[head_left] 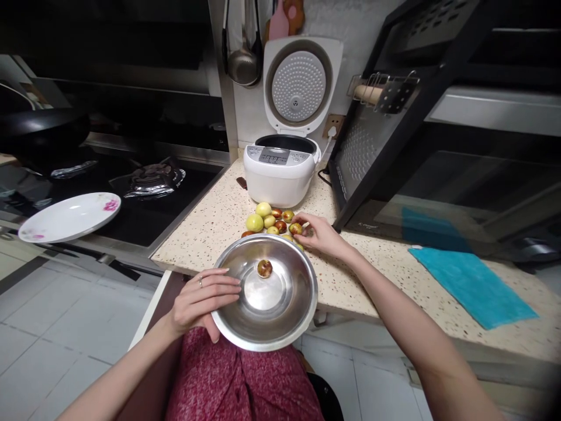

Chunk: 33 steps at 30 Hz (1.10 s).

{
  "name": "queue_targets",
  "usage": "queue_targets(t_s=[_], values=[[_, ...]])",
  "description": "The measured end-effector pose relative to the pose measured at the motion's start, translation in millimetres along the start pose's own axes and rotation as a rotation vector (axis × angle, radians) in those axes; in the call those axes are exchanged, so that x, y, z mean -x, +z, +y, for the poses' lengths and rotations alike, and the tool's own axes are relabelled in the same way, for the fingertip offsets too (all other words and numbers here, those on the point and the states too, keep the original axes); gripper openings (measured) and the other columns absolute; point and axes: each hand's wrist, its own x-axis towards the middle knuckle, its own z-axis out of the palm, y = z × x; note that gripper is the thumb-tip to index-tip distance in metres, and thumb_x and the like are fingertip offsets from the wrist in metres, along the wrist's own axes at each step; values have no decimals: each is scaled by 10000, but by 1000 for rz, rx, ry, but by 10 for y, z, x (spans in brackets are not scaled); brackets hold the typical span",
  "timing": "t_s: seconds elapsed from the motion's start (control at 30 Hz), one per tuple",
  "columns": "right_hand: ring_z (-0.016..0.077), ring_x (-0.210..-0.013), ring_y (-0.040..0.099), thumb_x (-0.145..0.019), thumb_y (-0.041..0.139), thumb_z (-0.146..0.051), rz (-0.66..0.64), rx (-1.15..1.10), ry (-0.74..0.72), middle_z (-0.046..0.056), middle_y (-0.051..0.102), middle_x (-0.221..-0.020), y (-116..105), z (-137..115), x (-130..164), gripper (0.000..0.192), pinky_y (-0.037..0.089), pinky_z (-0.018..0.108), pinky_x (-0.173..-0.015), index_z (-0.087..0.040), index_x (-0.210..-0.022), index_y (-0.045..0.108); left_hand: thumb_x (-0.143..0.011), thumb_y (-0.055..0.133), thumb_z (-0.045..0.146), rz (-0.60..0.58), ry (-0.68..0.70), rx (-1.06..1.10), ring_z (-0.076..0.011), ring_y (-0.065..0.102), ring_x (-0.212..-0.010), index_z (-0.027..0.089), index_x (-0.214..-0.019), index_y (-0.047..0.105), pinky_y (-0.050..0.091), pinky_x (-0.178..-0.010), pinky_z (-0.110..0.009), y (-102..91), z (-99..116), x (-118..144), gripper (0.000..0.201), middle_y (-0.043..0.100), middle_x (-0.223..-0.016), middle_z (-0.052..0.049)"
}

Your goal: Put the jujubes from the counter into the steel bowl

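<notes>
My left hand (pixel 199 301) grips the near-left rim of a steel bowl (pixel 298 304), held at the speckled counter's front edge over my lap. One small green-brown fruit (pixel 265 268) lies inside the bowl. A pile of several similar fruits (pixel 268 220) sits on the counter just beyond the bowl. My right hand (pixel 322 235) reaches to the pile's right side, its fingertips closed on one reddish fruit (pixel 295 228).
A white rice cooker (pixel 280 172) with its lid up stands behind the fruit. A black oven (pixel 438 152) is at the right, a blue cloth (pixel 471 283) lies on the counter. A white plate (pixel 70 216) rests by the dark stove at left.
</notes>
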Motion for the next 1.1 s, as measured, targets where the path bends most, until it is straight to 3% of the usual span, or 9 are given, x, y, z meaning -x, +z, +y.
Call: queue_targets(t_s=[0.13,0.3,0.5,0.73,0.93,1.0,1.1], values=[[218,-1092,655,-877,703,-236,94,-90,-179,83,683,-1225,-58,-197,22,335,558,374,-912,-226,-1209,663,-1043,461,524,16,-11,11,-226,759,-1027,132,-1119,698,594,-993,-419,4,5,-10,465,793,-973,-79],[213,-1119,657,-896,742,-299,-210,-195,-351,67,709,-1185,-34,-462,104,278,524,422,-1016,-227,-1159,686,-1045,473,503,13,3,12,-220,758,-1030,112,-1087,703,584,-1009,-406,9,8,-43,456,793,-966,-88],[186,-1056,660,-922,706,-222,-435,-71,-346,61,701,-1152,31,-592,182,214,523,358,-952,-207,-1131,661,-1028,512,505,46,-5,19,-221,764,-1008,125,-1048,711,592,-990,-395,39,17,-48,429,794,-944,-85],[178,-977,654,-937,681,-187,-538,54,-273,57,699,-1078,44,-669,224,100,514,319,-879,-181,-1035,664,-1029,528,479,38,-12,37,-213,756,-1029,112,-1000,702,568,-1019,-395,44,32,-53,407,792,-939,-85],[180,-1028,674,-935,703,-270,-498,-81,-293,62,719,-1117,45,-624,177,145,525,329,-937,-187,-1054,698,-1039,503,480,21,-13,27,-212,761,-1008,131,-973,690,588,-987,-398,29,36,-63,402,791,-926,-77],[182,-1032,684,-936,702,-302,-396,-122,-305,57,734,-1114,0,-582,145,164,527,344,-957,-199,-1063,714,-1041,495,479,11,-15,29,-218,763,-999,128,-943,680,587,-987,-406,22,35,-59,410,789,-911,-81],[191,-989,695,-948,673,-323,-137,-92,-254,50,752,-1057,-131,-476,95,147,531,362,-935,-216,-1028,734,-1039,493,485,1,-10,32,-225,765,-988,121,-891,664,583,-989,-407,5,33,-60,429,783,-886,-88]])
